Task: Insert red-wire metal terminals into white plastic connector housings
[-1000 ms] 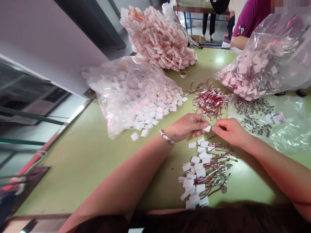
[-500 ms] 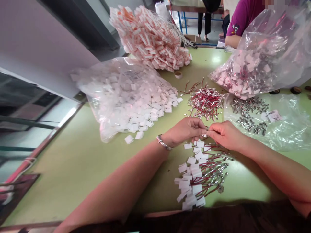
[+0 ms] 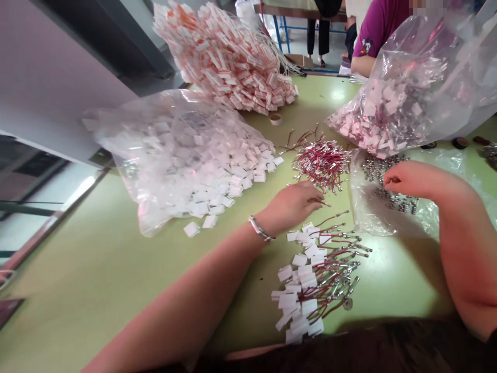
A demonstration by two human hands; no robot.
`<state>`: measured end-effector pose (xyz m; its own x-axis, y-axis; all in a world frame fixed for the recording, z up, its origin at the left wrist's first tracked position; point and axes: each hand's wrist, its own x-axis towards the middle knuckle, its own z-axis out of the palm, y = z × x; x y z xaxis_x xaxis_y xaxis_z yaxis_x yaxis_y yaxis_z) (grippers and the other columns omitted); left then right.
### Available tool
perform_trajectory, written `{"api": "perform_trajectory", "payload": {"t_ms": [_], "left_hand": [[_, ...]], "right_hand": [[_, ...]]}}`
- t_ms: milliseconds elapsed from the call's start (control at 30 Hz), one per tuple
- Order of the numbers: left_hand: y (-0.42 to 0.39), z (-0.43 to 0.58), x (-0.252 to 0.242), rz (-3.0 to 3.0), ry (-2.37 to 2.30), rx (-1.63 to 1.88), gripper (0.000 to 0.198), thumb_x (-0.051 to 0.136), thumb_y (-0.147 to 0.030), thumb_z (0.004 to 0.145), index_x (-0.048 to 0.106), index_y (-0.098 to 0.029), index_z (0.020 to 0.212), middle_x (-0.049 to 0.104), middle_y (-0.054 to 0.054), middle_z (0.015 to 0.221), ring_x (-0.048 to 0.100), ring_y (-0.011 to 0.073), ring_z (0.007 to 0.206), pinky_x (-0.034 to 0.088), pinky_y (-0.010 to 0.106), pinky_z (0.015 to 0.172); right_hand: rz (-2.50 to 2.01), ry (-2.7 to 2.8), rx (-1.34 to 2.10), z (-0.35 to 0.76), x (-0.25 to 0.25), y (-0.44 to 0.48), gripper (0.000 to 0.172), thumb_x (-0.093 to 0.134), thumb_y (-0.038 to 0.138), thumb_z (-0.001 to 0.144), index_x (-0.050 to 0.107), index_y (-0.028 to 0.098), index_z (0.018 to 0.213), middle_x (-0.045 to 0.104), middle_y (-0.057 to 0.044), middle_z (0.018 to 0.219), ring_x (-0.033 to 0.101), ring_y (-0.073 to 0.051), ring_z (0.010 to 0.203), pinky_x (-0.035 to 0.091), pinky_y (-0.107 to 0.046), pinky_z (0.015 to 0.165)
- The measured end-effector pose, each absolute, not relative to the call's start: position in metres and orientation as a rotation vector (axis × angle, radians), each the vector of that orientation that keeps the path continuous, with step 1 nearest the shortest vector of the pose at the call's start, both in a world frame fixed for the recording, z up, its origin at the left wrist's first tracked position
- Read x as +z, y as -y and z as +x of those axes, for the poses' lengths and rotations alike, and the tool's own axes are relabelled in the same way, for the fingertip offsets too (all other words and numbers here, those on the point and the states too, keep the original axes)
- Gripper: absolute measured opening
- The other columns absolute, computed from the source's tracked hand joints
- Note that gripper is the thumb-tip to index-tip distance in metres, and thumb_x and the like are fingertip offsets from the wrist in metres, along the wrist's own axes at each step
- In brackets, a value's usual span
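My left hand (image 3: 297,204), with a bracelet at the wrist, is closed on a short wire (image 3: 323,203) whose end sticks out past the fingertips. Just beyond it lies a heap of red wires with metal terminals (image 3: 322,163). My right hand (image 3: 407,180) is over small metal parts (image 3: 399,202) on a clear plastic sheet. Its thumb and fingers are pinched; whatever is between them is too small to make out. Below my left hand, white connector housings (image 3: 305,280) with red wires and metal ends lie in a column.
On the left a clear bag (image 3: 163,171) spills white housings. Behind it stands a large bundle of white and orange pieces (image 3: 233,67). A tape roll (image 3: 275,119) lies nearby. Another filled bag (image 3: 388,103) is at the right, and a person in a purple sleeve (image 3: 373,36) sits behind it.
My hands were together over the wires and have come apart. The right hand has moved right to the metal parts, while the left stays near its place with a wire. The view has shifted slightly.
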<state>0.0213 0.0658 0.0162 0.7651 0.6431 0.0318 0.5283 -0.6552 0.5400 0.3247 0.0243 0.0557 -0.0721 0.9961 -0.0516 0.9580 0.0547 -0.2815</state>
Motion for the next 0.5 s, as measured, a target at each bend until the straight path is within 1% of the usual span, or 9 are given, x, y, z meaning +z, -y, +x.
{"api": "perform_trajectory", "payload": {"t_ms": [67, 100, 167, 233, 333, 400, 467, 500], "left_hand": [[-0.061, 0.031, 0.005, 2.573, -0.895, 0.211, 0.02, 0.047, -0.024, 0.089, 0.066, -0.016, 0.089, 0.063, 0.009, 0.092, 0.056, 0.0218, 0.09, 0.044, 0.034, 0.077], [-0.06, 0.034, 0.001, 2.608, -0.916, 0.18, 0.022, 0.045, -0.023, 0.09, 0.065, -0.015, 0.087, 0.061, 0.009, 0.091, 0.055, 0.0226, 0.089, 0.044, 0.035, 0.075], [-0.058, 0.037, -0.004, 2.626, -0.944, 0.218, 0.023, 0.042, -0.021, 0.091, 0.062, -0.015, 0.083, 0.06, 0.01, 0.09, 0.054, 0.0228, 0.088, 0.044, 0.035, 0.074], [-0.06, 0.034, -0.002, 2.578, -0.934, 0.405, 0.019, 0.045, -0.02, 0.09, 0.06, -0.015, 0.081, 0.059, 0.01, 0.09, 0.054, 0.0221, 0.089, 0.045, 0.036, 0.079], [-0.067, 0.023, 0.008, 2.371, -0.954, 0.829, 0.011, 0.05, -0.019, 0.087, 0.058, -0.016, 0.08, 0.061, 0.008, 0.092, 0.054, 0.0191, 0.091, 0.044, 0.035, 0.085], [-0.072, 0.017, 0.015, 2.115, -1.035, 1.025, 0.007, 0.051, -0.018, 0.085, 0.056, -0.017, 0.081, 0.062, 0.005, 0.086, 0.056, 0.0159, 0.084, 0.046, 0.031, 0.079], [-0.076, 0.012, 0.019, 1.822, -1.081, 1.096, 0.005, 0.051, -0.019, 0.085, 0.053, -0.017, 0.081, 0.06, 0.002, 0.075, 0.054, 0.0117, 0.067, 0.045, 0.026, 0.065], [-0.077, 0.011, 0.019, 1.695, -1.083, 1.097, 0.005, 0.05, -0.019, 0.085, 0.052, -0.018, 0.081, 0.057, 0.0, 0.07, 0.051, 0.0099, 0.06, 0.043, 0.023, 0.058]], "right_hand": [[-2.102, 2.416, 0.537, 0.315, 0.053, -0.025, 0.014, 0.067, 0.031, 0.068, 0.064, 0.024, 0.056, 0.057, 0.002, 0.051, 0.041, -0.01, 0.042, 0.025, -0.028, 0.046], [-2.147, 2.501, 0.565, 0.308, 0.052, -0.026, 0.012, 0.067, 0.029, 0.067, 0.063, 0.024, 0.057, 0.057, 0.001, 0.052, 0.041, -0.011, 0.042, 0.025, -0.028, 0.046], [-2.224, 2.531, 0.465, 0.295, 0.047, -0.028, 0.015, 0.069, 0.026, 0.064, 0.06, 0.023, 0.054, 0.055, 0.0, 0.052, 0.038, -0.011, 0.041, 0.025, -0.029, 0.045], [-2.22, 2.542, 0.348, 0.289, 0.042, -0.03, 0.018, 0.07, 0.023, 0.063, 0.057, 0.022, 0.051, 0.052, -0.001, 0.05, 0.034, -0.01, 0.041, 0.024, -0.029, 0.045], [-2.14, 2.575, 0.314, 0.291, 0.035, -0.035, 0.014, 0.067, 0.023, 0.066, 0.06, 0.022, 0.054, 0.054, -0.001, 0.051, 0.036, -0.011, 0.044, 0.025, -0.028, 0.047], [-2.144, 2.583, 0.362, 0.294, 0.034, -0.038, 0.01, 0.063, 0.026, 0.07, 0.063, 0.022, 0.061, 0.059, -0.002, 0.058, 0.042, -0.012, 0.048, 0.027, -0.028, 0.048], [-2.184, 2.589, 0.424, 0.294, 0.036, -0.039, 0.01, 0.059, 0.026, 0.073, 0.065, 0.021, 0.068, 0.064, -0.003, 0.066, 0.047, -0.013, 0.053, 0.028, -0.027, 0.05], [-2.216, 2.592, 0.441, 0.291, 0.038, -0.038, 0.01, 0.057, 0.025, 0.073, 0.065, 0.02, 0.071, 0.065, -0.004, 0.07, 0.049, -0.013, 0.055, 0.029, -0.027, 0.05]]}}
